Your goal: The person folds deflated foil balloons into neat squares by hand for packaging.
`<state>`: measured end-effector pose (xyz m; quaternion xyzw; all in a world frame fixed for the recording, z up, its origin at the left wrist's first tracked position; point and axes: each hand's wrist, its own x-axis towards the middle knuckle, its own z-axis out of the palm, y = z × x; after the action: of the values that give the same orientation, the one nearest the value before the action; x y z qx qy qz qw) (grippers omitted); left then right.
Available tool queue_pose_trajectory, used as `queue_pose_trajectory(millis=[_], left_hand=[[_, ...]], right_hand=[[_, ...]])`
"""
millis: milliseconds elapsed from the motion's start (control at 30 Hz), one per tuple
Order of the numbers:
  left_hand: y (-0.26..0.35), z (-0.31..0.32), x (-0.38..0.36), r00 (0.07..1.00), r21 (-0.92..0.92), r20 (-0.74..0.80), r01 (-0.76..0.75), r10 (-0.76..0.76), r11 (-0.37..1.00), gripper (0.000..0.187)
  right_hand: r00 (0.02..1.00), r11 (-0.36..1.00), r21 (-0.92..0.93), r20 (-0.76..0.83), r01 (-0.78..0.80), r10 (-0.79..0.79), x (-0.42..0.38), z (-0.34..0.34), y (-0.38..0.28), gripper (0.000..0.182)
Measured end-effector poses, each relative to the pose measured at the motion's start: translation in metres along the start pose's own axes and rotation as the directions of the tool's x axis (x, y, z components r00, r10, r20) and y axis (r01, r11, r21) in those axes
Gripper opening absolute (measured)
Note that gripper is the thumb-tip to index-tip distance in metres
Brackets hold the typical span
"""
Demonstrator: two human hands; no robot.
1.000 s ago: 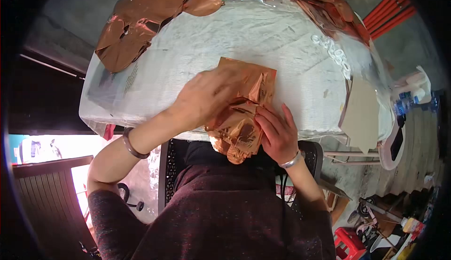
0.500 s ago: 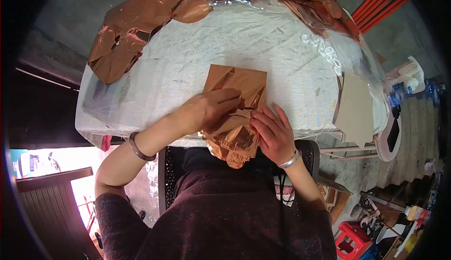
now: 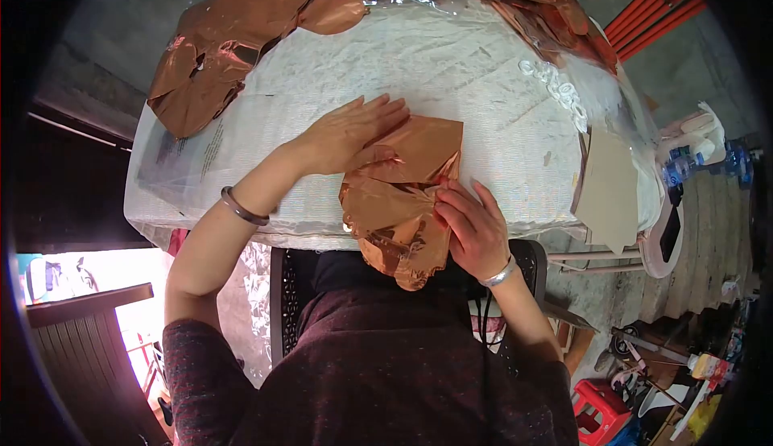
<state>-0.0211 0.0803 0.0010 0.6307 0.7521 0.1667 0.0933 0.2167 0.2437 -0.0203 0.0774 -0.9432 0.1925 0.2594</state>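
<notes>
A flat, copper-coloured foil balloon [image 3: 394,204] lies folded over the near edge of the table, its scalloped lower end hanging toward my lap. Creases and an overlapping fold run across its middle. My left hand [image 3: 354,134] rests flat at the upper left of the foil, fingers stretched out and pointing up to the right, partly over its edge. On the right side, the fingertips of my right hand [image 3: 473,229] pinch the foil at the fold; the thumb side is partly hidden.
More copper foil balloons [image 3: 233,23] lie along the table's far and left edges. Small white coiled pieces [image 3: 555,90] and a beige card [image 3: 609,184] sit on the right of the white-covered table [image 3: 298,84]. A red stool [image 3: 600,414] stands on the floor at lower right.
My left hand has moved up and left from the middle of the foil to its upper corner, its fingers straightening. The upper foil looks flatter. My right hand stays at the right edge.
</notes>
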Motion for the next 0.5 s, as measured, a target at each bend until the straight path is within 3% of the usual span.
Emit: queue_pose_trajectory(millis=[67, 133, 167, 233, 300, 367, 500], left_hand=[[0.001, -0.004, -0.001, 0.999, -0.022, 0.027, 0.023, -0.022, 0.999, 0.06], [0.009, -0.005, 0.002, 0.996, 0.164, -0.078, -0.031, 0.045, 0.986, 0.056], [0.015, -0.003, 0.004, 0.996, 0.161, -0.075, -0.036, 0.049, 0.986, 0.056], [0.032, 0.005, 0.011, 0.964, 0.157, -0.057, -0.249, 0.26, 0.956, 0.052], [0.035, 0.013, 0.019, 0.957, 0.098, -0.086, -0.268, 0.277, 0.958, 0.049], [0.036, 0.015, 0.027, 0.951, -0.102, -0.041, -0.311, 0.308, 0.945, 0.05], [0.023, 0.02, 0.027, 0.94, 0.017, 0.046, -0.339, 0.338, 0.941, 0.05]], right_hand=[[1.0, 1.0, -0.004, -0.006, 0.012, -0.012, 0.001, 0.0, 0.001, 0.024], [1.0, 1.0, -0.006, -0.003, 0.007, -0.007, 0.001, 0.0, 0.0, 0.025], [1.0, 1.0, -0.008, -0.002, 0.001, -0.001, 0.0, 0.001, 0.0, 0.025], [1.0, 1.0, -0.005, -0.003, 0.004, -0.004, 0.0, 0.001, 0.0, 0.025], [1.0, 1.0, -0.009, -0.008, 0.009, -0.009, 0.001, 0.002, 0.0, 0.025], [1.0, 1.0, -0.015, -0.017, 0.008, -0.008, 0.001, 0.001, 0.0, 0.025], [1.0, 1.0, -0.02, -0.009, 0.02, -0.02, -0.001, 0.001, 0.002, 0.025]])
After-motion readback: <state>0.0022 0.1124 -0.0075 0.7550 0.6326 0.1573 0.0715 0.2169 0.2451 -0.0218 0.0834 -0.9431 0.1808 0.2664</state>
